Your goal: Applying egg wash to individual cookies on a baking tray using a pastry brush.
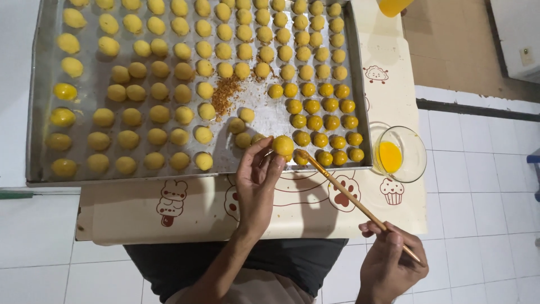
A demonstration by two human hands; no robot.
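The left hand [256, 180] pinches a round yellow dough ball [282, 145] between thumb and fingertips, just above the near edge of the metal baking tray [39, 141]. The right hand [390, 262] grips a thin wooden brush [349, 196] whose tip lies just beside the ball. Rows of dough balls [225, 50] fill the tray. A glass bowl [413, 147] of yellow egg wash [389, 156] stands right of the tray on the patterned worktop [315, 214].

Dough balls [185, 73] in rows on tray [39, 112], glass bowl [413, 147] just R of tray, both on table [197, 211].
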